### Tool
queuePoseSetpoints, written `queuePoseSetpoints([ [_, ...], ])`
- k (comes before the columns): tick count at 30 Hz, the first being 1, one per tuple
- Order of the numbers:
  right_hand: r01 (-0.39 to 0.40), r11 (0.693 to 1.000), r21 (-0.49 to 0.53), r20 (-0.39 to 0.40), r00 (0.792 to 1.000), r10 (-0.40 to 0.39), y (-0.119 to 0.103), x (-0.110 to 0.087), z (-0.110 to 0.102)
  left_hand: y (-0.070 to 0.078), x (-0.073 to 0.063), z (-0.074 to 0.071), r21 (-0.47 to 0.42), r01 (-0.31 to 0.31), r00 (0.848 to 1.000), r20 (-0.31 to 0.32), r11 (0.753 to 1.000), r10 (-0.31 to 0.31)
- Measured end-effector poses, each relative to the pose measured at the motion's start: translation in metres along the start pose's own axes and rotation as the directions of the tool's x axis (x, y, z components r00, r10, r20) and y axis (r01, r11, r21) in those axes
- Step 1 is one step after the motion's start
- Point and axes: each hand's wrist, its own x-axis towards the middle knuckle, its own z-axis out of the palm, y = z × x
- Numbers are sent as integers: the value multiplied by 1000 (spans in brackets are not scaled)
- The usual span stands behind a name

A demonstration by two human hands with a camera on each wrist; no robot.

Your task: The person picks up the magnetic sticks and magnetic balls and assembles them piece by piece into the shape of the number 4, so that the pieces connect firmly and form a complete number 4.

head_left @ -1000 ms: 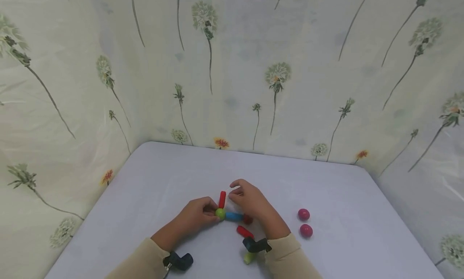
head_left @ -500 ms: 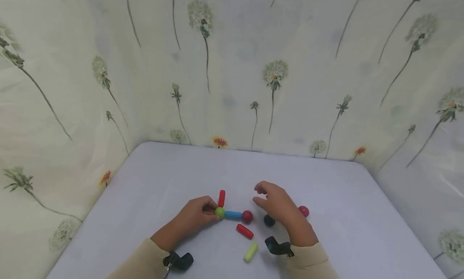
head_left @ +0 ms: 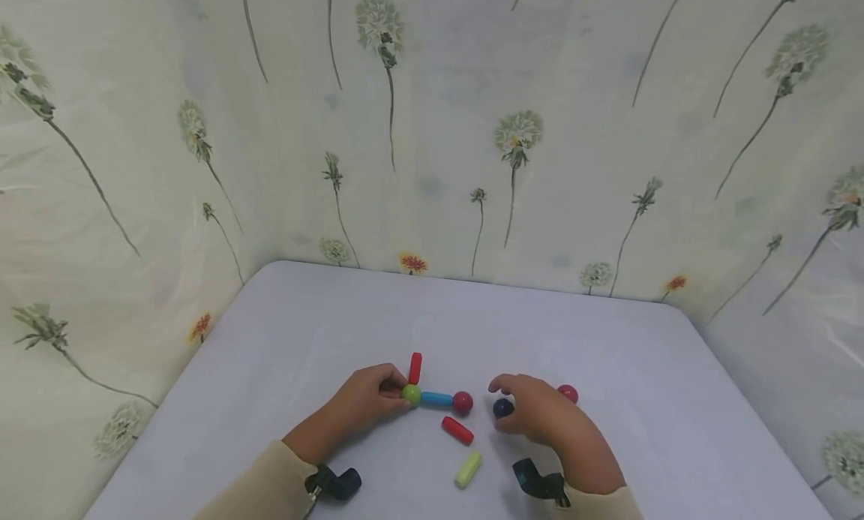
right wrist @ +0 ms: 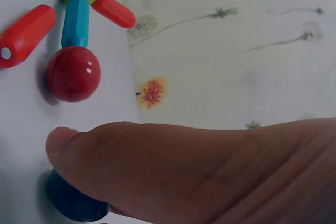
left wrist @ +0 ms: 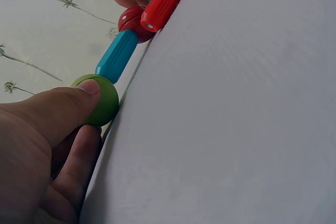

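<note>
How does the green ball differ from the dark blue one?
The green ball is lime-coloured; the dark blue ball is navy. The green ball meets the light blue stick; the dark blue ball touches no stick. The left hand pinches the green ball; the right hand curves around the dark blue ball. Both are round.

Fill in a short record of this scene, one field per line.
Left hand: pinches the green ball
Right hand: at the dark blue ball, grip unclear
Touching row: green ball, blue stick, red ball
Also touching green ball: far red stick
Separate sticks: near red stick, yellow-green stick
Partly hidden: pink ball by the right hand
Surface: white table
</note>
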Motion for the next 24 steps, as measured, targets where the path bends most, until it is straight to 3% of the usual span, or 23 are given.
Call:
queuePoseSetpoints([
  [16, 25, 999, 36, -21, 999, -25, 21, 14, 13, -2, 0, 0, -9, 2, 1000, 9, 1000, -2],
  [24, 73, 994, 81, -96, 993, -65, 28, 28, 22, -1, 0, -1, -6, 3, 1000, 8, 1000, -3],
])
